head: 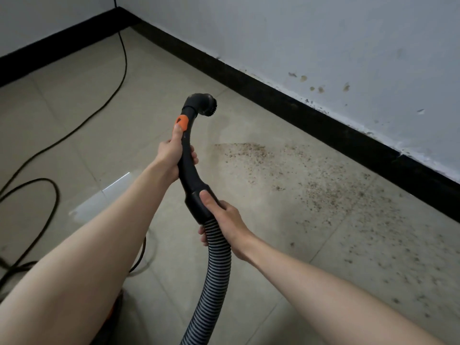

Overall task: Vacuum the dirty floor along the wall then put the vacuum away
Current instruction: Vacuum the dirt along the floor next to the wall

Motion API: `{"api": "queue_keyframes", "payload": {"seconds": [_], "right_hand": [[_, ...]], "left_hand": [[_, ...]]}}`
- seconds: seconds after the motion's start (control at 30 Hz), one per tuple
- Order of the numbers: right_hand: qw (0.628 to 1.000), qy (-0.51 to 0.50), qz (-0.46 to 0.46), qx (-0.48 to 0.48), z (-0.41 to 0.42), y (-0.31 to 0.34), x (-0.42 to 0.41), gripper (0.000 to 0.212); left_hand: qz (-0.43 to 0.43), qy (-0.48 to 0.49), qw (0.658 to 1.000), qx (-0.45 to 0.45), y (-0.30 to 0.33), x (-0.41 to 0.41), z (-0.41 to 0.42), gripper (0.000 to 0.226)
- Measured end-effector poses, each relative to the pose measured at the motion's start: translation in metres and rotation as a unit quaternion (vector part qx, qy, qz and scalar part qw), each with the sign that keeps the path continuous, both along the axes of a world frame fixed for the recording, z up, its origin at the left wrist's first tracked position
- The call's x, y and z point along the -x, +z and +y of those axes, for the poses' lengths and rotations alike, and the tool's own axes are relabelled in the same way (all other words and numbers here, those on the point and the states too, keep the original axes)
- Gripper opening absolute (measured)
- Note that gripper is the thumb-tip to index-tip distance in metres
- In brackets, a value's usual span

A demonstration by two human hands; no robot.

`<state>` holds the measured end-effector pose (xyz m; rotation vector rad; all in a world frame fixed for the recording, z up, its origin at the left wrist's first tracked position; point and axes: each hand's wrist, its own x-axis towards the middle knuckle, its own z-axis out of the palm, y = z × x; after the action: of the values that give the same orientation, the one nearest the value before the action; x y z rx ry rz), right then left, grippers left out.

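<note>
Soft dim daylight; glare patch on floor point(104, 195).

no text, label, brand or number can be read anywhere.

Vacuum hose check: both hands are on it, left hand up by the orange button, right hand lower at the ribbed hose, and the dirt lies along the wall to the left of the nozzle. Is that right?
Not quite. The head view shows the dirt along the wall to the right of the nozzle, not the left. The rest holds: the left hand grips up by the orange button, the right hand lower at the ribbed hose.
</note>
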<state>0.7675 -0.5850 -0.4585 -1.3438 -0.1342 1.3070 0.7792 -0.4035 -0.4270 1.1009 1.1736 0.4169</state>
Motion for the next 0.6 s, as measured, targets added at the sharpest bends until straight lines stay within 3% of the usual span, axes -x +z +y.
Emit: {"api": "queue_keyframes", "payload": {"seconds": [0.1, 0.17, 0.4, 0.6], "right_hand": [[0.992, -0.024, -0.121, 0.028, -0.003, -0.008, 0.014, 0.043], [0.988, -0.026, -0.151, 0.027, -0.002, -0.009, 0.016, 0.043], [0.994, 0.110, 0.001, 0.010, -0.008, 0.000, -0.003, 0.045], [0.993, 0.042, -0.096, 0.049, -0.013, -0.015, -0.003, 0.045]], "left_hand": [[-0.006, 0.009, 1.000, 0.013, -0.004, 0.001, 0.002, 0.045], [-0.003, 0.006, 0.999, 0.032, -0.007, 0.003, 0.004, 0.046], [-0.066, -0.043, 0.987, 0.137, -0.020, 0.019, 0.005, 0.050], [-0.055, -0.034, 0.994, 0.088, -0.030, 0.011, -0.010, 0.052]]}}
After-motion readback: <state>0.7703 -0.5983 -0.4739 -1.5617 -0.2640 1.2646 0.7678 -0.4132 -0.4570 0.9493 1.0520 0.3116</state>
